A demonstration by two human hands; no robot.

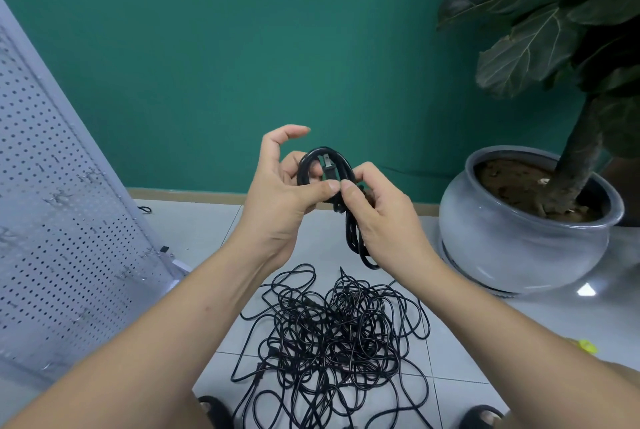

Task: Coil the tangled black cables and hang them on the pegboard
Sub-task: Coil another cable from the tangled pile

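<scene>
Coiled black cable (327, 169) held mid-air over the floor pile: several tight loops, two-prong plug inside the coil. Left hand (280, 193) and right hand (377, 210) both pinch it, thumbs nearly touching. Tangled black cables (332, 342) heaped on floor tiles (460, 352). Pegboard (59, 207) at left. No legible markings.

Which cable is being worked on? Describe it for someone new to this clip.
Before the green wall, above the tangled pile on the floor, the left hand and right hand pinch a black coil. Unlike the pile, it is neatly looped, with a plug showing.
</scene>
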